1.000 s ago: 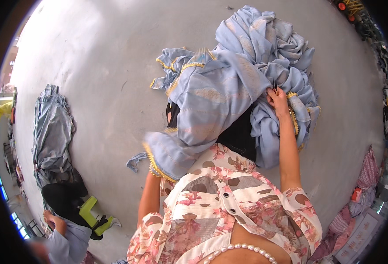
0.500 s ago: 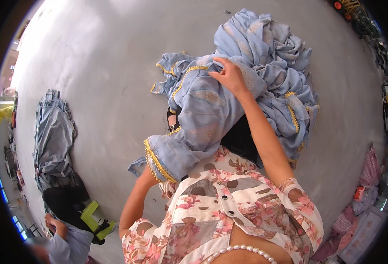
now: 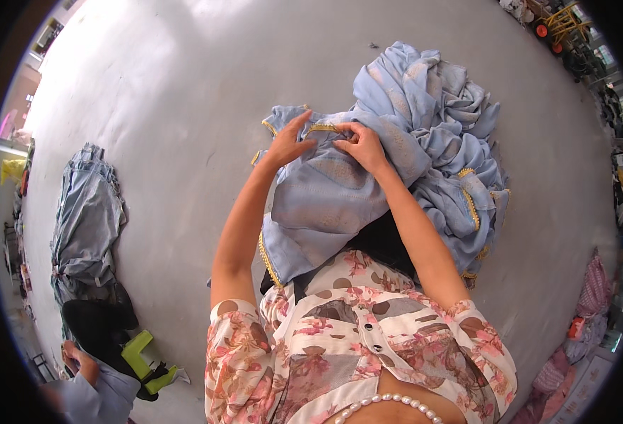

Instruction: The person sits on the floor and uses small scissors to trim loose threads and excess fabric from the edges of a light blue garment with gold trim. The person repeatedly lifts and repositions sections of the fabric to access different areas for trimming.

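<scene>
Blue cloth [image 3: 325, 194] bunched before me, on grey floor [image 3: 177, 184]. My left hand [image 3: 287, 145]: fingers spread wide over it. My right hand [image 3: 365, 148]: fingers curled at yellow trim [image 3: 322, 128], can't tell grip.

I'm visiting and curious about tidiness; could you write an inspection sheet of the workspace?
Surface: grey floor, dark scrap near the top.
Job's things: light-blue cloth with yellow trim, loosely heaped.
Clutter: grey-blue garments lying at left.
Hands: left hand open at the cloth; right hand at its trim, grip unclear.
Cables: nothing seen.
Surroundings: co-worker and lime-green object at lower left, pink bundle at lower right.
</scene>
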Demonstrator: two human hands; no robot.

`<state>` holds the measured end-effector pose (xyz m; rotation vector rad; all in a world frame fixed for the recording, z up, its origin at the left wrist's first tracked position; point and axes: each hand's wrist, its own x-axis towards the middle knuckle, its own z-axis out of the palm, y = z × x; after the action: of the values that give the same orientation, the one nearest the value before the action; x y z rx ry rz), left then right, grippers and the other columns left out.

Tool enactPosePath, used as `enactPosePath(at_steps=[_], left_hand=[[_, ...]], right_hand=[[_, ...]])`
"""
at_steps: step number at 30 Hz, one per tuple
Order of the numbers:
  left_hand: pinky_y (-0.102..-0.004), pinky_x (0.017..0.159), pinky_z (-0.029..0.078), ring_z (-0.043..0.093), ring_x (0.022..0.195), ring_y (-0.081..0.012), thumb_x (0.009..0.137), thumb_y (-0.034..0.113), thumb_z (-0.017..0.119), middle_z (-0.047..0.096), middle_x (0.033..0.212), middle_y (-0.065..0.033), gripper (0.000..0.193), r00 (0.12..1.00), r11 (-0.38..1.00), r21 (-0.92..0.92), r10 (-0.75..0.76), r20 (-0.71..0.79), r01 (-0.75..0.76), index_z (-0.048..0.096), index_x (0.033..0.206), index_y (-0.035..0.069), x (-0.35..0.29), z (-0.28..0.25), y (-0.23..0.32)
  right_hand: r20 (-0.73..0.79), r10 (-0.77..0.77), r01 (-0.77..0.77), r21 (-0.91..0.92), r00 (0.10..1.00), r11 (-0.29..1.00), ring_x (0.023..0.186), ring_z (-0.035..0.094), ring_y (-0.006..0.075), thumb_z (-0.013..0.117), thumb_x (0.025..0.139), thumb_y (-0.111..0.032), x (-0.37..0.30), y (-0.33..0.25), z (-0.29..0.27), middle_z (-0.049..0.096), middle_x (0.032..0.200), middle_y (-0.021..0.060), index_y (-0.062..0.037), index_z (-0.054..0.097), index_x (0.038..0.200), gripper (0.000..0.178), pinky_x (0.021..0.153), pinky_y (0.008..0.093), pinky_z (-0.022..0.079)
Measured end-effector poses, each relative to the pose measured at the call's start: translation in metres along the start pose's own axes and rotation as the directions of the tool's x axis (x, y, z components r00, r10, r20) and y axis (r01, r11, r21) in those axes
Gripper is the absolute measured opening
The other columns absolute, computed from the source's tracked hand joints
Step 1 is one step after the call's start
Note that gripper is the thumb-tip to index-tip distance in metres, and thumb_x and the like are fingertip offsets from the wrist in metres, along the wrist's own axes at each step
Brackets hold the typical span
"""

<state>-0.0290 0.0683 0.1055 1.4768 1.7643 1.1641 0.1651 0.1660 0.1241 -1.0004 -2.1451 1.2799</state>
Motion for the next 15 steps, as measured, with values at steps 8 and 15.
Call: enactPosePath(at_steps=[8, 15], left_hand=[[-0.0261, 0.075, 0.045, 0.058, 0.085, -0.0123, 0.086, 0.017, 0.063, 0.063, 0.098, -0.0027, 0.026, 0.958, 0.927, -0.266, -0.223, 0.178, 0.266, 0.060, 0.108, 0.003, 0.009, 0.008, 0.008], [-0.0270, 0.083, 0.051, 0.061, 0.093, -0.0122, 0.093, 0.013, 0.052, 0.062, 0.105, -0.0044, 0.024, 0.868, 0.224, -0.887, -0.400, 0.293, 0.403, 0.055, 0.115, 0.003, -0.033, 0.011, 0.049]], right_hand=[[-0.354, -0.174, 0.168, -0.049, 0.919, 0.985, 0.059, 0.058, 0.0156, 0.071, 0.077, -0.018, -0.027, -0.026, -0.009, 0.065, 0.078, 0.0082, -0.0050, 0.060, 0.101, 0.029, 0.057, 0.0277, 0.048], [-0.321, -0.181, 0.136, -0.157, 0.930, 0.978, 0.062, 0.062, 0.0149, 0.066, 0.084, -0.020, -0.056, -0.056, -0.013, 0.064, 0.076, 0.0061, -0.0056, 0.057, 0.098, 0.022, 0.057, 0.0265, 0.048]])
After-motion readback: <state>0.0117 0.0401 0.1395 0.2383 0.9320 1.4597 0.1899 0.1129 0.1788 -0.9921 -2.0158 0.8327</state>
